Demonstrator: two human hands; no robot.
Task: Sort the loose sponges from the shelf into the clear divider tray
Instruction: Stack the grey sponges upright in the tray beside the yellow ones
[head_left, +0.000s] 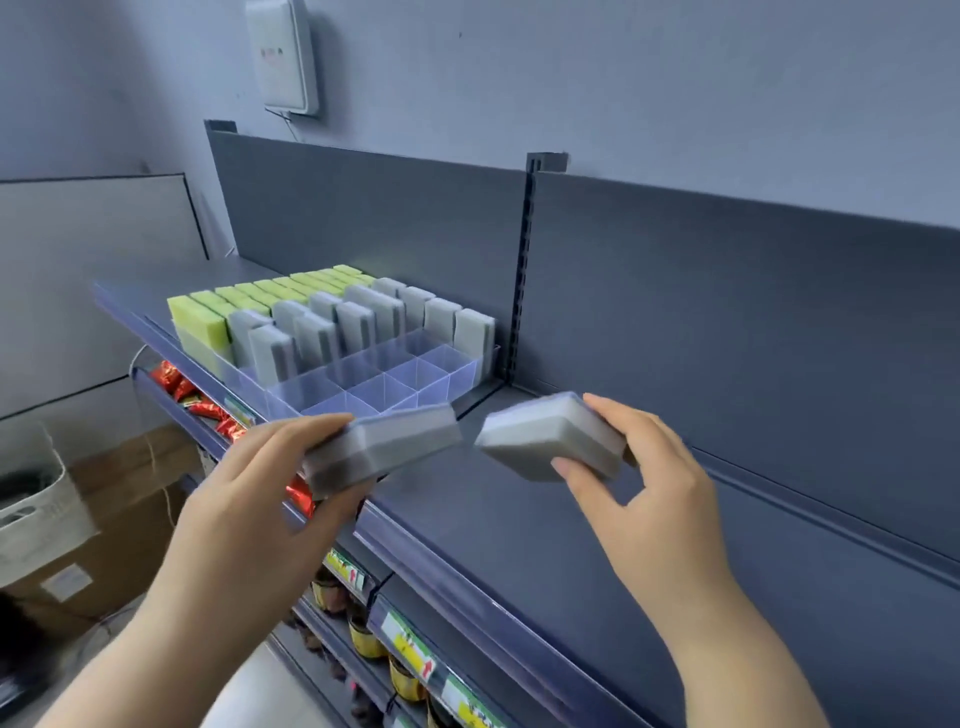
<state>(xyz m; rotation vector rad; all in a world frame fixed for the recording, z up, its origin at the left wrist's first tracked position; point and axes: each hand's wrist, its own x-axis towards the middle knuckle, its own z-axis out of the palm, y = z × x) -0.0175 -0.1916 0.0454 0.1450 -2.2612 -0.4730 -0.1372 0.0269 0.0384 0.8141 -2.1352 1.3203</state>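
Head view, near field: both forearms reach in from the lower edge. The left hand (260, 499) grips a two-tone grey rectangular foam sponge (384, 447), thumb on top and fingers curled beneath it. The right hand (649, 488) pinches a pale grey rectangular foam sponge (550, 436) between thumb and fingers. Both sponges are held clear of the surface, near each other but apart, above the front edge of the dark grey metal shelf (597, 545).

Below the front edge, lower shelves carry red foil packets (208, 405) and yellow-labelled jars (366, 642); contents cannot be read.

Middle field: the clear plastic divider tray (415, 382) sits on the shelf just beyond the left hand, against the slotted upright post (522, 270). Upright grey sponges (358, 325) occupy its middle and far compartments. Yellow-green sponges (202, 319) stand in a row along its left side.

Far field: a dark grey back panel (374, 218) rises behind the tray. A white wall-mounted box (283, 57) hangs above it.
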